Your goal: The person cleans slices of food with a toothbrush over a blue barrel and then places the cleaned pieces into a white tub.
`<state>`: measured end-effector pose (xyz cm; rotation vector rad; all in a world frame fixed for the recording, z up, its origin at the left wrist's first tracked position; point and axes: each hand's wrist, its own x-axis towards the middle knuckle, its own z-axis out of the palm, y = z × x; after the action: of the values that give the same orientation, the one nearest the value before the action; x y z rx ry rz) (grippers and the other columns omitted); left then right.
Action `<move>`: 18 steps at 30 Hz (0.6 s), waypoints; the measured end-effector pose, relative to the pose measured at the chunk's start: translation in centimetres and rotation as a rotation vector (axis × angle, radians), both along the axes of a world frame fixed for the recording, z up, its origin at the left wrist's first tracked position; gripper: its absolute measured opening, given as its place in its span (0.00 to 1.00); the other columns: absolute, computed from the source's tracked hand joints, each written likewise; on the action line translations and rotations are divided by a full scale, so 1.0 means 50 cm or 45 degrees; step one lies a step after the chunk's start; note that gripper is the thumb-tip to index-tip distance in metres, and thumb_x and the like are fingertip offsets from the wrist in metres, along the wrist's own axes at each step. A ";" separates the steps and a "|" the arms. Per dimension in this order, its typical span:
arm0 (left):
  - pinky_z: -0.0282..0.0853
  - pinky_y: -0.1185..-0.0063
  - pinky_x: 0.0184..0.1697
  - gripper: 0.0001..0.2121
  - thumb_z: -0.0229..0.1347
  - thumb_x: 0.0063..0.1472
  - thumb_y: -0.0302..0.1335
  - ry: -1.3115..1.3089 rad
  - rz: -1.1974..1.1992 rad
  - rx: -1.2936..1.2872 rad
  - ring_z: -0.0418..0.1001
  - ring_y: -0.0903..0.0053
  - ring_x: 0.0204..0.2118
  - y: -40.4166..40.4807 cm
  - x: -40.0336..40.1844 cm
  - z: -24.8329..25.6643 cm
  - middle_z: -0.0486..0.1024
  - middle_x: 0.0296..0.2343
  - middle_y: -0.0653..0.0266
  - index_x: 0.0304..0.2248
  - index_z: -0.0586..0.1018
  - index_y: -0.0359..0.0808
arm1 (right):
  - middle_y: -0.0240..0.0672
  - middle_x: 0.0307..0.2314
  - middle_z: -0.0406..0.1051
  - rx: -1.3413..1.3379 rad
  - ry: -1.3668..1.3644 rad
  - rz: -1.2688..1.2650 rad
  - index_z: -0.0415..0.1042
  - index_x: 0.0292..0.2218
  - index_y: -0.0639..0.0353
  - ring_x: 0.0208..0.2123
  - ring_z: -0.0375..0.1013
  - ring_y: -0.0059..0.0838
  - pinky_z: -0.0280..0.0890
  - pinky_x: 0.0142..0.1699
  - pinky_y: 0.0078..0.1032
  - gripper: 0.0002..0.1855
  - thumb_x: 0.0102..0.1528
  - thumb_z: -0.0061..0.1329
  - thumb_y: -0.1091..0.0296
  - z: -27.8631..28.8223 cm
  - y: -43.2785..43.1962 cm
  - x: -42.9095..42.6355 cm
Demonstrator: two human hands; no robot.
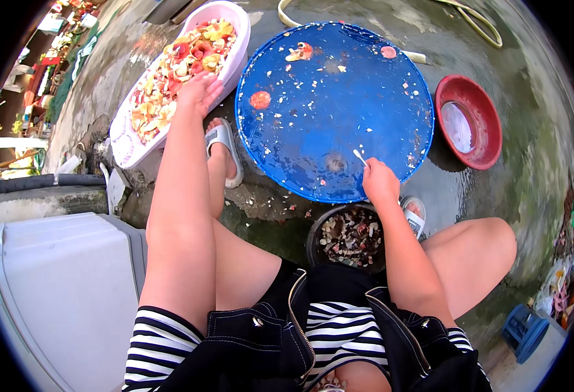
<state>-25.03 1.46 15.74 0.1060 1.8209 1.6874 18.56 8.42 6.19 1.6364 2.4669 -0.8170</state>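
Note:
My left hand is stretched over the near side of a pale pink plastic tub. Its fingers are extended, and I see nothing held in them. Red, orange and yellow hollowed fruit pieces fill much of the tub; whether my fingers touch any, I cannot tell. In my right hand is a small spoon, its pale end pointing up and away over the near edge of a round blue plastic top. Wet and strewn with pale bits, that surface carries an orange-red round piece, a pink one and a ragged one.
Between my legs stands a dark bucket of scraps. A red basin is right of the blue top. Pale hose lies on the wet concrete floor. A large whitish box sits at left, a blue plastic container at lower right.

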 end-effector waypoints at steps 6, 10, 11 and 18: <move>0.74 0.67 0.43 0.25 0.57 0.60 0.35 0.041 -0.268 -0.851 0.73 0.65 0.44 0.079 0.106 -0.188 0.64 0.52 0.52 0.53 0.67 0.34 | 0.40 0.36 0.74 0.040 0.016 0.046 0.70 0.40 0.53 0.39 0.73 0.47 0.66 0.43 0.42 0.11 0.60 0.40 0.61 -0.012 0.003 0.004; 0.70 0.66 0.47 0.17 0.54 0.62 0.30 -0.085 -0.201 -0.526 0.73 0.70 0.45 0.066 0.084 -0.274 0.72 0.46 0.59 0.50 0.70 0.36 | 0.42 0.34 0.73 0.002 0.063 0.060 0.71 0.40 0.54 0.39 0.72 0.48 0.66 0.42 0.42 0.11 0.59 0.41 0.61 0.001 -0.004 -0.005; 0.68 0.66 0.48 0.15 0.53 0.63 0.29 -0.151 -0.237 -0.458 0.74 0.72 0.46 0.046 0.066 -0.294 0.74 0.44 0.60 0.49 0.72 0.37 | 0.42 0.35 0.73 -0.007 0.066 0.076 0.71 0.40 0.54 0.39 0.73 0.47 0.67 0.43 0.42 0.11 0.59 0.41 0.62 0.004 -0.003 -0.011; 0.74 0.78 0.40 0.13 0.51 0.61 0.20 -0.478 -0.425 -0.074 0.78 0.72 0.38 0.018 0.176 -0.249 0.78 0.38 0.58 0.45 0.73 0.29 | 0.40 0.36 0.73 -0.044 0.048 0.048 0.71 0.41 0.54 0.39 0.73 0.46 0.67 0.43 0.42 0.11 0.59 0.42 0.64 -0.013 0.010 -0.016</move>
<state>-16.23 2.34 3.27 0.0594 1.4769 1.3191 17.73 8.94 5.52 1.5730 2.4857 -0.8886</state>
